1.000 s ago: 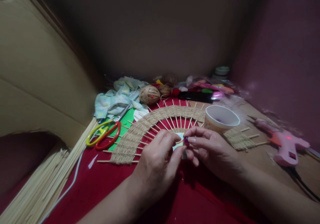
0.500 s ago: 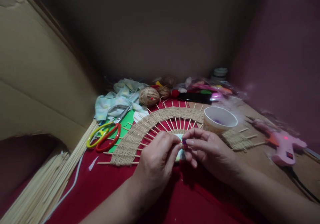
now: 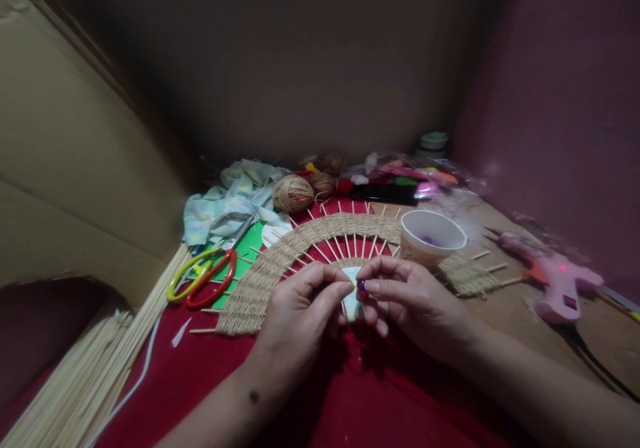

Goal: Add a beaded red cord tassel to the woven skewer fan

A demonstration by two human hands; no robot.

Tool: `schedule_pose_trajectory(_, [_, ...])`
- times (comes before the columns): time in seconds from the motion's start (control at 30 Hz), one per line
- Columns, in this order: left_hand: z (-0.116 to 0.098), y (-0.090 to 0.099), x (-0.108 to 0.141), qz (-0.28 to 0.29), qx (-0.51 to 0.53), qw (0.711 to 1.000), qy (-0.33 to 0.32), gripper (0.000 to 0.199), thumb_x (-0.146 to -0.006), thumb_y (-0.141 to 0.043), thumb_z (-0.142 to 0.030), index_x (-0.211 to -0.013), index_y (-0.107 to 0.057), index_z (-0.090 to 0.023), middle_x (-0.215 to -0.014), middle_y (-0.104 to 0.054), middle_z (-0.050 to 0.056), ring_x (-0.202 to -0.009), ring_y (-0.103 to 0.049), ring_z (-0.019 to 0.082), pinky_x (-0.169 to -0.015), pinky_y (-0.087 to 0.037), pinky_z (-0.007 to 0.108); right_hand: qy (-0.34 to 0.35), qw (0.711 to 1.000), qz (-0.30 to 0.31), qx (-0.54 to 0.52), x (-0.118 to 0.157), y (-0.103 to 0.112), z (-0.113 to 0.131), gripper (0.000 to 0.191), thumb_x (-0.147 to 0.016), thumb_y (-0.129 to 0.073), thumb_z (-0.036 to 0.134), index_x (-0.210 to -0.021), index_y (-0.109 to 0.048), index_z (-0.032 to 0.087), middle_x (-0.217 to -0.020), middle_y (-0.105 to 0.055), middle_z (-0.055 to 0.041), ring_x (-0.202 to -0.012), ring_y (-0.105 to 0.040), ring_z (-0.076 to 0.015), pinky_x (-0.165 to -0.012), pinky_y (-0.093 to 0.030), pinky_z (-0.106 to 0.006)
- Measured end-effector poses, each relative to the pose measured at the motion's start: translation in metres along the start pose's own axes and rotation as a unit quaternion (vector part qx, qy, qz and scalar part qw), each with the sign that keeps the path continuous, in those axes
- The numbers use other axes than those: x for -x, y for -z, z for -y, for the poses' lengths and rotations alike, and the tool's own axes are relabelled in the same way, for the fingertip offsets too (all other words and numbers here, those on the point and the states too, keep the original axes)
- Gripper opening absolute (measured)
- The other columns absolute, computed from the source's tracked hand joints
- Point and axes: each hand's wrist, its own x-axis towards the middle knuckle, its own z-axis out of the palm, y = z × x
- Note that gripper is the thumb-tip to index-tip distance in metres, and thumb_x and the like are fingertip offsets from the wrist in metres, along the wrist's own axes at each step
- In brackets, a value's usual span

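Between the thumb and forefinger of my right hand is a small, dark purple bead. My left hand is pinched closed just left of it; whatever its fingertips hold is too small to make out. Both hands are over the near middle of a woven twine fan with thin wooden sticks radiating through it. A pale patterned piece of cloth shows at the fan's centre, partly hidden by my fingers. Just behind my right hand stands a white cup with purple pieces inside.
Scissors with red and yellow handles lie left of the fan, near bundled sticks. Twine balls and crumpled cloth sit behind. A pink glue gun with its red light lit lies right, its cord trailing. Cardboard rises left.
My left fingertips have drawn slightly apart from the bead, while my right hand still pinches it. The whole view has shifted a little, so things appear slightly further left.
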Motion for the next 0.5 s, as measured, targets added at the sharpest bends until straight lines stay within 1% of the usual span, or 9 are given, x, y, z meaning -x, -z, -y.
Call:
schedule_pose_trajectory(0.07, [-0.0016,0.0002,-0.0006,0.008,0.040,0.998,0.045,0.014,-0.082,-0.059,-0.022,-0.071,-0.062,-0.015,-0.049,-0.056,-0.002,-0.041,-0.049,0.007,-0.040,-0.039,0.016,-0.001,1.000,-0.001,0.001,0.0003,-0.0002,-0.0001,0.022,-0.070,-0.075,0.022,-0.085,-0.061,0.014,-0.066,-0.063,-0.0016,-0.052,-0.059,-0.0093,-0.044,-0.046,-0.017])
schedule_pose_trajectory(0.23, [-0.0028,-0.0019,-0.0020,-0.002,0.069,0.993,0.097,0.014,-0.080,-0.061,-0.025,-0.070,-0.061,-0.015,-0.048,-0.056,-0.002,-0.040,-0.048,0.007,-0.039,-0.040,0.017,-0.002,1.000,-0.006,0.008,0.0005,-0.0011,0.0001,0.023,-0.069,-0.076,0.023,-0.085,-0.061,0.015,-0.067,-0.064,-0.0014,-0.053,-0.059,-0.0099,-0.044,-0.046,-0.018])
schedule_pose_trajectory(0.33, [-0.0030,-0.0031,-0.0022,-0.006,0.075,0.991,0.113,0.014,-0.080,-0.061,-0.025,-0.070,-0.061,-0.016,-0.047,-0.057,-0.002,-0.038,-0.048,0.007,-0.037,-0.039,0.017,0.002,1.000,-0.004,0.013,0.0000,-0.0014,0.0002,0.023,-0.070,-0.076,0.025,-0.084,-0.061,0.015,-0.067,-0.064,-0.0017,-0.054,-0.060,-0.0103,-0.044,-0.046,-0.018])
schedule_pose_trajectory(0.5, [-0.0037,-0.0032,-0.0019,-0.002,0.082,0.990,0.114,0.016,-0.081,-0.061,-0.025,-0.068,-0.060,-0.015,-0.046,-0.057,-0.002,-0.037,-0.047,0.006,-0.036,-0.037,0.016,0.000,1.000,-0.001,0.018,-0.0001,-0.0013,-0.0001,0.023,-0.071,-0.076,0.025,-0.084,-0.060,0.015,-0.066,-0.065,-0.0024,-0.053,-0.059,-0.0100,-0.044,-0.046,-0.018])
